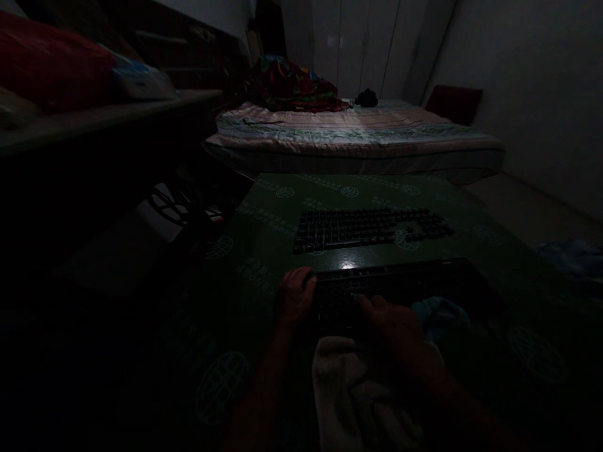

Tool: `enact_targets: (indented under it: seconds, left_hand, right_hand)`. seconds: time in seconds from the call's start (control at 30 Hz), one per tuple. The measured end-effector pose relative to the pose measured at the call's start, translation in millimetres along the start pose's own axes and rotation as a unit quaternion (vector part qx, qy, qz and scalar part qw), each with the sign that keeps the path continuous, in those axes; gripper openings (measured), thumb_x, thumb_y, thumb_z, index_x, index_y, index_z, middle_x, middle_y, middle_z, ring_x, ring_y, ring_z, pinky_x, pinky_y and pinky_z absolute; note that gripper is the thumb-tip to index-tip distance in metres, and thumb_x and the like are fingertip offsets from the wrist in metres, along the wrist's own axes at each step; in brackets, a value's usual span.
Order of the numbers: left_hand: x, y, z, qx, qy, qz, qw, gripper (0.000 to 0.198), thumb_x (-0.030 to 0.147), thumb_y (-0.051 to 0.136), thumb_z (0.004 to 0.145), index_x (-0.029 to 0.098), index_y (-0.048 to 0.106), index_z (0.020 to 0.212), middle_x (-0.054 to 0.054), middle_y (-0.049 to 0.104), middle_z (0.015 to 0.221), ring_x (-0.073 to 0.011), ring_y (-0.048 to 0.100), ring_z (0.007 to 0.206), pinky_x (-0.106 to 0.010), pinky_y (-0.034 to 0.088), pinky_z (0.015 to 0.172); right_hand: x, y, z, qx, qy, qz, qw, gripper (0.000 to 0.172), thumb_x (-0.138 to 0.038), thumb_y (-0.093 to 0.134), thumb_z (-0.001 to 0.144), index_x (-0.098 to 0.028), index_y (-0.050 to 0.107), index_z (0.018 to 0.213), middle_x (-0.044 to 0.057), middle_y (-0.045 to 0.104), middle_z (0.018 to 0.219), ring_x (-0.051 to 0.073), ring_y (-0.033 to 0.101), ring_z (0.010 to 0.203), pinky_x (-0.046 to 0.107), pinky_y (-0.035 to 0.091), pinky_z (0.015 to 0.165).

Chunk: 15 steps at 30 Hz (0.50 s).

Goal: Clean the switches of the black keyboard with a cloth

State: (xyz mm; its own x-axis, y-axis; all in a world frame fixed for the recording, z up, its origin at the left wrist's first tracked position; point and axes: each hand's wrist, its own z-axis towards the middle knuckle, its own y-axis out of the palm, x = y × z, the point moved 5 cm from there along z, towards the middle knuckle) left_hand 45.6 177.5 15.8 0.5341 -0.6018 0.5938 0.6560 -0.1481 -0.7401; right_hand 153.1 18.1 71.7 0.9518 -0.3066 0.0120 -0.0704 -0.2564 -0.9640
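A dark keyboard base (424, 282) lies on a green board with white globe prints (264, 276). My left hand (294, 295) is closed round its left end, thumb over the top edge. Fingers together, my right hand (391, 317) reaches over the middle of the base; the fingertips touch it, and what they pinch is too dark to make out. Beyond the base, loose black keycaps (348, 226) are laid out in keyboard order. A blue cloth (438, 314) lies beside my right hand, and a pale cloth (348, 389) is bunched in front of the base.
The room is very dim. Behind the board stands a bed (367, 135) with a patterned blanket (301, 85). At the left, a shelf (141, 107) carries a red bag (51, 63) and a pale packet (144, 78). Some cloth (575, 257) lies at the far right.
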Motion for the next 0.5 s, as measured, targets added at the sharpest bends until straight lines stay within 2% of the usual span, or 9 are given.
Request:
enact_targets:
  seconds: [0.23, 0.37, 0.5]
  left_hand:
    - [3, -2.6, 0, 0.003, -0.001, 0.003, 1.000, 0.022, 0.028, 0.047, 0.081, 0.019, 0.062, 0.095, -0.006, 0.067, 0.100, -0.0197, 0.058, 0.096, -0.036, 0.047, 0.087]
    - [6, -3.5, 0, 0.000, -0.002, 0.004, 1.000, 0.021, 0.027, 0.047, 0.081, 0.020, 0.062, 0.094, -0.006, 0.067, 0.100, -0.0193, 0.059, 0.095, -0.036, 0.047, 0.087]
    - [5, -3.0, -1, 0.004, -0.003, 0.002, 1.000, 0.021, 0.027, 0.047, 0.082, 0.020, 0.062, 0.095, -0.006, 0.067, 0.100, -0.0194, 0.058, 0.096, -0.036, 0.046, 0.088]
  right_hand:
    - [12, 11, -9, -0.005, 0.007, 0.020, 1.000, 0.038, -0.016, 0.045, 0.085, -0.021, 0.048, 0.123, 0.009, 0.065, 0.096, 0.022, 0.066, 0.078, 0.027, 0.043, 0.058]
    - [20, 8, -6, 0.002, 0.032, 0.023, 0.999, 0.038, -0.020, 0.046, 0.085, -0.021, 0.049, 0.122, 0.008, 0.065, 0.096, 0.023, 0.067, 0.077, 0.027, 0.041, 0.056]
    - [15, 2, 3, -0.013, 0.032, 0.018, 0.999, 0.031, -0.019, 0.043, 0.086, -0.021, 0.052, 0.116, 0.009, 0.065, 0.095, 0.022, 0.067, 0.076, 0.027, 0.039, 0.054]
